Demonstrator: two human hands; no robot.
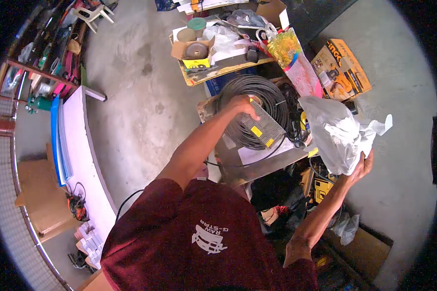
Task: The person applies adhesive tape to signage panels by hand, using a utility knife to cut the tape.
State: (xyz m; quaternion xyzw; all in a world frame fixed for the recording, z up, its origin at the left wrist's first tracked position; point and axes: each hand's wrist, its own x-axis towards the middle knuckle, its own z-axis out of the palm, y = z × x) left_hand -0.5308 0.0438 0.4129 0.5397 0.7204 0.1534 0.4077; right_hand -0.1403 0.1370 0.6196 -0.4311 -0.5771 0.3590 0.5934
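Note:
My left hand [243, 105] grips one end of a silver perforated metal case [267, 121] with yellow labels, perhaps a power supply. The case is over a large coil of black cable [238, 87] on the worktable. Out to the right, my right hand [362, 169] is closed on the lower end of a white plastic bag [330, 131], which is held up beyond the table's edge. What the bag contains cannot be made out.
Behind the coil, a wooden table [197, 79] bears a yellow box [196, 63] with discs and plastic bags. An orange tool box [342, 70] stands at the right. A long white panel [85, 140] and shelves [39, 72] line the left. A plastic chair [93, 17] is far back.

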